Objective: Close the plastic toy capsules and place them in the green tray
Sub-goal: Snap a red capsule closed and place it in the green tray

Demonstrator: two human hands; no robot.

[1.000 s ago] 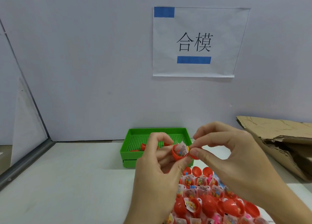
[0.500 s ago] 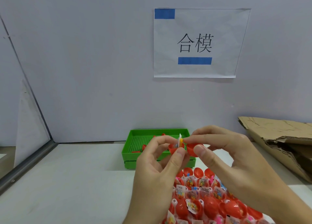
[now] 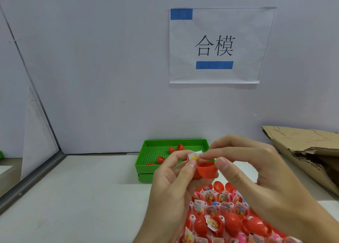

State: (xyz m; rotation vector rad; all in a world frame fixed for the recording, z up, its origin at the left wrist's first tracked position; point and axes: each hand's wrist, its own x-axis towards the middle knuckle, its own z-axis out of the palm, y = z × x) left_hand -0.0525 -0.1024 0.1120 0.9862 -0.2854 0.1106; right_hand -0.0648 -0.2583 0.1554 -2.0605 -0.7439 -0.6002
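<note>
Gripping one red capsule (image 3: 206,170) near the bench's far edge, left hand (image 3: 172,184) and right hand (image 3: 256,171) fingers are tucking in its packet (image 3: 194,155); closing, then the green tray (image 3: 145,162), probably follow.

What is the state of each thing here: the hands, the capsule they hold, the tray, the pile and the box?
Left hand: grips the red capsule.
Right hand: pinches the capsule.
Red capsule: open, packet sticking out.
Green tray: holds a few red pieces.
Pile of capsules: mostly open, with packets inside.
Cardboard box: flattened, torn.
</note>
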